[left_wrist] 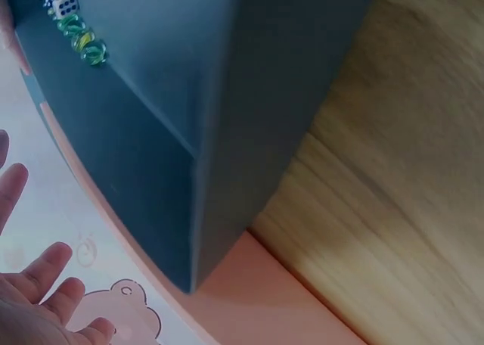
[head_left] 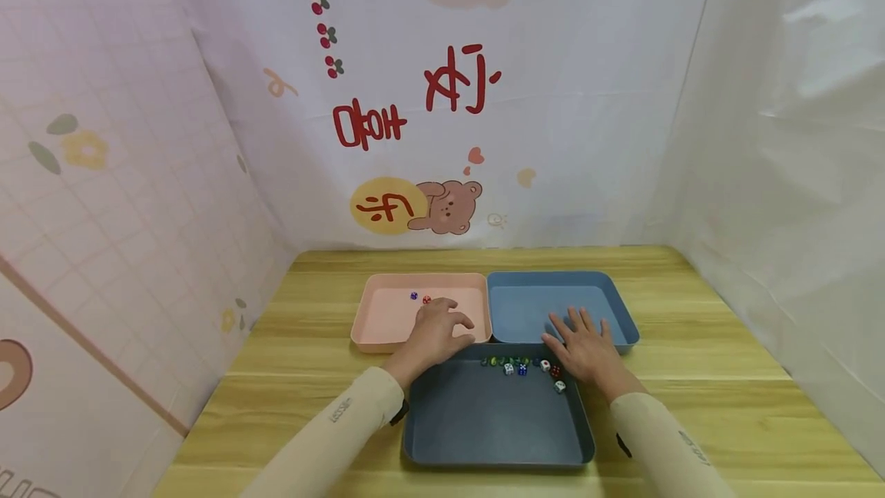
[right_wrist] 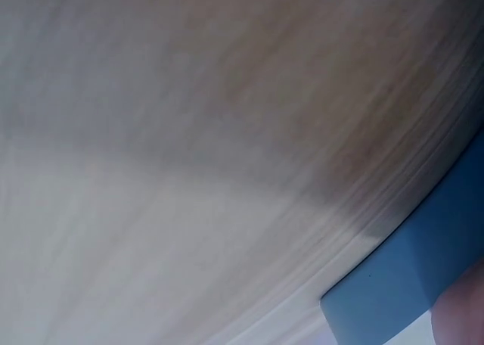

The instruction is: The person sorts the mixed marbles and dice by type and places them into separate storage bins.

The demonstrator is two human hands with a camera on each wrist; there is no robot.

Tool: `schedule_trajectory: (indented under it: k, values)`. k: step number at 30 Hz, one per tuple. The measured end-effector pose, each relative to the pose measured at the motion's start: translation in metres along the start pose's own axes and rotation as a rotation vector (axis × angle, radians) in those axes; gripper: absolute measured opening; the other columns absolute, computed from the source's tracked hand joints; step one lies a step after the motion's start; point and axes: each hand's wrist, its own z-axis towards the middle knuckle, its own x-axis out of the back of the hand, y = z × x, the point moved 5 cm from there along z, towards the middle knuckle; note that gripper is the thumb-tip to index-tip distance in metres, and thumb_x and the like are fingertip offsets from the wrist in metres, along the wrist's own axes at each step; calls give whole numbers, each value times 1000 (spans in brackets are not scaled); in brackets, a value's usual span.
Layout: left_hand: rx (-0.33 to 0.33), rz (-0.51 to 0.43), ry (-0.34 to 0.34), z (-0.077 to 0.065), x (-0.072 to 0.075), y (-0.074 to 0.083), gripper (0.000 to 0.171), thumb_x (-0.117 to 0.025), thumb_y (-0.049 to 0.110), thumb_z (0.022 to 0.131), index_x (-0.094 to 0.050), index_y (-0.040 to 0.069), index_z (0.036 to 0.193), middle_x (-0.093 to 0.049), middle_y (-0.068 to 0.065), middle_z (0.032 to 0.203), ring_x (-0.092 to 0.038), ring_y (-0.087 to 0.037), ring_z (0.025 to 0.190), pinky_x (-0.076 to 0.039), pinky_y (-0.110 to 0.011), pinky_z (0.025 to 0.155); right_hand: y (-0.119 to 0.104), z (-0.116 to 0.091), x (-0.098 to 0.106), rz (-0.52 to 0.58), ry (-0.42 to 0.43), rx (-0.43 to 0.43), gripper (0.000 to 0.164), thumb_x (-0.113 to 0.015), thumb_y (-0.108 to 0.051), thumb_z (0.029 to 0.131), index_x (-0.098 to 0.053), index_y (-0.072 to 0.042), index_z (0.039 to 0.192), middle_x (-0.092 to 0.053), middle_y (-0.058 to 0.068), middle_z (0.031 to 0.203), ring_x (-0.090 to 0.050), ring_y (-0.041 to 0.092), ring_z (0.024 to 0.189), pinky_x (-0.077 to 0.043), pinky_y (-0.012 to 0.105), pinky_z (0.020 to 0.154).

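Note:
My left hand (head_left: 439, 331) is over the near right part of the pink tray (head_left: 383, 321), its fingers loosely bent and holding nothing. Just beyond its fingertips, a red die (head_left: 426, 300) and a blue die (head_left: 414, 296) lie in that tray. Fingers spread, my right hand (head_left: 588, 350) hovers at the near side of the blue tray (head_left: 522, 306), overlapping the corner of the dark grey-blue tray (head_left: 494, 425). Green and yellow glass marbles (left_wrist: 94, 53) line the far wall of the dark tray. Several white, blue and red dice (head_left: 522, 369) sit beside them, near my right hand.
All three trays stand on a wood-grain table (head_left: 297, 352), the dark one nearest me and the other two side by side behind it. A printed white sheet (head_left: 588, 175) hangs behind the table, with more sheeting at both sides.

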Motion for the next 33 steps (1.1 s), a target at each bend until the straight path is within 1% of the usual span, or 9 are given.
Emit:
schedule_trajectory:
  k: [6, 9, 12, 16, 20, 22, 24, 29, 33]
  values:
    - [-43, 46, -45, 0, -8, 4, 18, -67, 36, 80, -71, 26, 95, -48, -7, 125, -34, -26, 123, -20, -49, 101, -2, -1, 1, 5, -4, -3, 68, -25, -61, 90, -34, -17, 141, -22, 22, 144, -14, 42, 131, -5, 65, 98]
    - [-69, 60, -71, 1, -11, 8, 16, -67, 36, 80, -71, 27, 92, -48, -7, 126, -33, -25, 123, -19, -49, 101, -3, -1, 2, 5, 1, -3, 66, -27, -60, 91, -35, -17, 141, -23, 22, 144, -15, 42, 131, -6, 65, 98]
    - [-89, 63, -89, 3, -11, 14, 16, -68, 35, 80, -72, 26, 92, -48, -8, 126, -32, -26, 124, -18, -51, 101, -3, -1, 3, 9, 4, -1, 65, -29, -58, 91, -35, -16, 140, -23, 23, 143, -15, 43, 131, -6, 65, 97]
    - [-96, 72, -104, 8, -11, 24, 18, -67, 36, 80, -72, 25, 94, -48, -9, 127, -32, -26, 124, -17, -54, 101, -4, -1, 4, 21, -3, -2, 65, -29, -58, 91, -35, -16, 141, -22, 24, 143, -14, 43, 131, -4, 65, 97]
    - [-102, 102, -129, 10, -18, 36, 20, -66, 37, 81, -71, 25, 96, -46, -10, 129, -31, -28, 125, -15, -57, 101, -1, -2, 4, 13, -11, -12, 66, -27, -59, 91, -35, -17, 141, -22, 24, 143, -14, 43, 131, -5, 65, 97]
    - [-101, 126, -122, 9, -24, 39, 19, -66, 38, 80, -71, 27, 95, -47, -10, 128, -31, -29, 125, -15, -59, 100, -1, -2, 4, 11, -12, -16, 66, -27, -60, 91, -35, -17, 141, -23, 24, 143, -14, 43, 131, -6, 65, 97]
    - [-81, 136, -101, 8, -30, 40, 18, -68, 38, 79, -71, 27, 93, -48, -9, 126, -31, -30, 124, -14, -60, 99, -1, -2, 5, 15, -9, -13, 66, -28, -59, 91, -35, -16, 140, -23, 24, 143, -14, 44, 130, -6, 65, 97]
    - [-6, 170, -40, 1, -39, 32, 14, -72, 38, 75, -72, 28, 84, -51, -9, 121, -32, -31, 123, -12, -63, 98, -1, -1, 5, 27, -5, -2, 65, -28, -59, 91, -34, -16, 141, -23, 24, 143, -14, 43, 131, -6, 65, 97]
    - [5, 199, -27, -2, -43, 27, 12, -74, 38, 72, -72, 28, 80, -52, -9, 121, -33, -32, 123, -12, -63, 98, -1, -1, 3, 31, -9, -4, 67, -26, -60, 91, -34, -17, 141, -23, 24, 143, -14, 43, 131, -5, 64, 98]
